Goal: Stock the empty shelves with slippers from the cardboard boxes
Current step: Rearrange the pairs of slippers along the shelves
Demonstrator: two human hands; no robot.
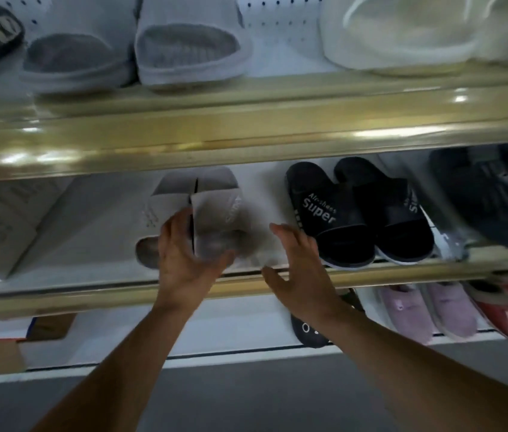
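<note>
Lighting dim and flat. Glare patches on the gold shelf rail (246, 132) above the left hand (184, 260). Motion blur throughout, heaviest around that hand; edges bowed by wide-angle distortion.

Left hand (184, 260) is gripping a grey slipper pair (196, 213) on the middle shelf (402, 271), fingers curling round the heel end. Right hand (296, 263) is hovering open just beside it, near the black slides (358, 213) reading "Super". Pink slippers (427, 310) are sitting below.

White pegboard back panel (265, 17) behind tiered shelving with shiny gold front rails (246, 120); grey floor (246, 397) below, bright overhead glare on the rails
</note>
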